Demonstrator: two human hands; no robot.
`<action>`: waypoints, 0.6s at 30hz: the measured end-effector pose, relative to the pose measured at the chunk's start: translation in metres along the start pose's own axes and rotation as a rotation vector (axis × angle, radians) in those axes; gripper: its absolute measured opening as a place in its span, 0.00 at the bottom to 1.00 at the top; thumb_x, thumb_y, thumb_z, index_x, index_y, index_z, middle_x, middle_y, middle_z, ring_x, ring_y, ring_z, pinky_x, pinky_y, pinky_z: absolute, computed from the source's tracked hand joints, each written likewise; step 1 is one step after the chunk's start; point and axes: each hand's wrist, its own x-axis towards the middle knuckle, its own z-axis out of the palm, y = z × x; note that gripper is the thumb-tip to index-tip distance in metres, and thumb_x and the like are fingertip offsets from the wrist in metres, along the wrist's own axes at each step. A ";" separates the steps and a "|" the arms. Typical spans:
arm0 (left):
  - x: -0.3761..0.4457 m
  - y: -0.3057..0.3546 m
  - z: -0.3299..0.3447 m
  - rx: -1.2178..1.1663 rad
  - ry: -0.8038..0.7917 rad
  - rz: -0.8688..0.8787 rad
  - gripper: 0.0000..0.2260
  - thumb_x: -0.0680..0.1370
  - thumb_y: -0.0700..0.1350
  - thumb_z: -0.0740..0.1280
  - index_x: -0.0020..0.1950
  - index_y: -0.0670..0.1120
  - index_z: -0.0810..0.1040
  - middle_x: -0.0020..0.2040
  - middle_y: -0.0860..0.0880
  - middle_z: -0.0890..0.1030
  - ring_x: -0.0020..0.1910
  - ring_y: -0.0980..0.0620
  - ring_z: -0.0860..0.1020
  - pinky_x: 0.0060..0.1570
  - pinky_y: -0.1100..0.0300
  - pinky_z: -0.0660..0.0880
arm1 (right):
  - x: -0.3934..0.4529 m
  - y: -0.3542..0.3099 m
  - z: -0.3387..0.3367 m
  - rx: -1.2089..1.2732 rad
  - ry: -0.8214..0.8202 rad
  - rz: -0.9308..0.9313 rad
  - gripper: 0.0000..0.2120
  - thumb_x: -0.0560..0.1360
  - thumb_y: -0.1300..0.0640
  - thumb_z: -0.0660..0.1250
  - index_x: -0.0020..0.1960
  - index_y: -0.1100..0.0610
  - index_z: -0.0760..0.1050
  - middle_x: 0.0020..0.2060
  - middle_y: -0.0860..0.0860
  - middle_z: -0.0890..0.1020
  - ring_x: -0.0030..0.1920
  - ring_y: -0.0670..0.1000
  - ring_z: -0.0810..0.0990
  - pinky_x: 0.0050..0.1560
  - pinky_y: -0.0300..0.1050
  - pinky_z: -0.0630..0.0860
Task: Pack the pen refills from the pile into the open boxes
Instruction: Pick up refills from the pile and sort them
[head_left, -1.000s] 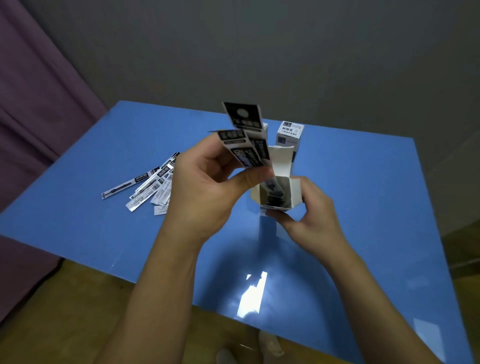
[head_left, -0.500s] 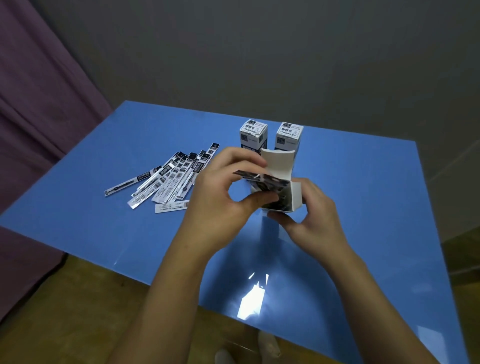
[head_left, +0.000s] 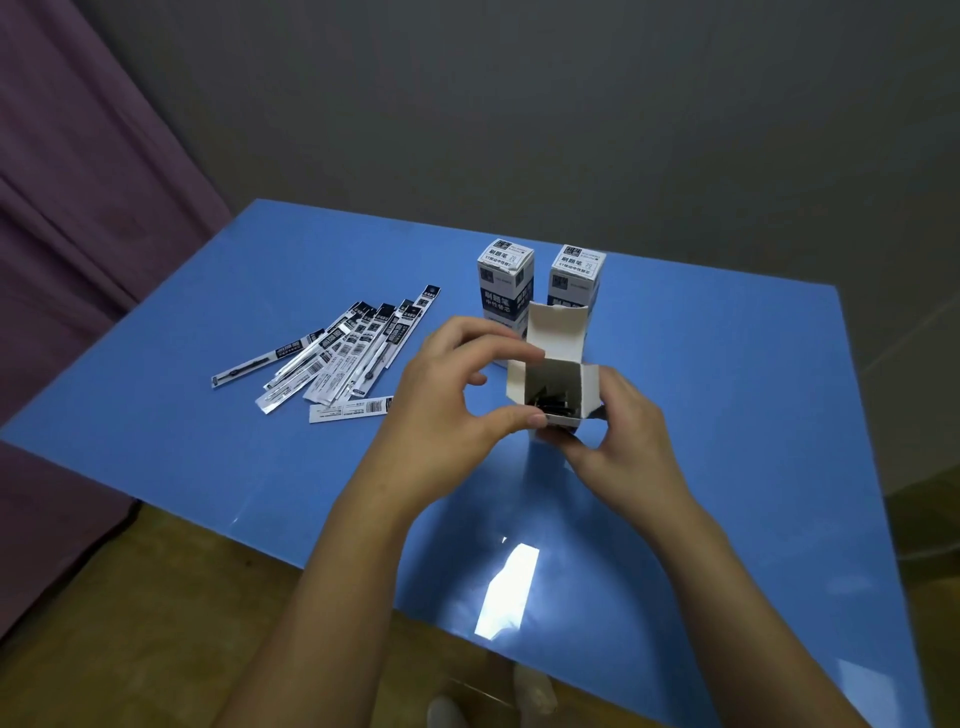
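Note:
A small white open box (head_left: 557, 332) stands on the blue table (head_left: 727, 395), its lid flap up. Dark ends of pen refills (head_left: 553, 406) show inside it. My right hand (head_left: 626, 441) grips the box from the right and front. My left hand (head_left: 447, 395) hovers at the box's left side, fingers curved in a C. Its thumb and forefinger tips touch the box's left edge and hold nothing. A pile of packaged pen refills (head_left: 353, 353) lies fanned out on the table to the left.
Two closed refill boxes (head_left: 505, 286) (head_left: 577, 280) stand upright just behind the open box. A purple curtain (head_left: 78, 208) hangs at the left. The table's near edge runs below my forearms, with wooden floor (head_left: 130, 623) beneath.
My left hand pushed a bundle of refills down into the open box and let go. The refills now sit inside, and the hand has drawn back slightly to the left.

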 end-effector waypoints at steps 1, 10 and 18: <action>0.000 -0.002 0.001 -0.006 0.007 -0.002 0.19 0.69 0.43 0.80 0.58 0.52 0.83 0.59 0.55 0.76 0.59 0.58 0.75 0.53 0.68 0.73 | 0.001 0.002 0.000 0.003 0.000 0.010 0.20 0.68 0.55 0.79 0.58 0.49 0.76 0.50 0.41 0.79 0.50 0.47 0.79 0.51 0.45 0.77; -0.003 -0.037 0.008 0.089 0.137 -0.122 0.10 0.77 0.44 0.72 0.57 0.52 0.82 0.52 0.59 0.77 0.52 0.59 0.77 0.53 0.59 0.75 | 0.025 0.016 0.000 -0.009 0.003 0.256 0.19 0.71 0.53 0.76 0.57 0.53 0.73 0.51 0.47 0.80 0.52 0.48 0.80 0.45 0.33 0.75; -0.001 -0.060 0.014 0.219 0.172 -0.134 0.12 0.78 0.39 0.69 0.60 0.49 0.81 0.54 0.55 0.79 0.53 0.56 0.78 0.56 0.60 0.76 | 0.021 0.021 0.000 -0.299 -0.168 0.421 0.31 0.72 0.45 0.74 0.68 0.59 0.69 0.63 0.53 0.76 0.63 0.56 0.75 0.61 0.50 0.74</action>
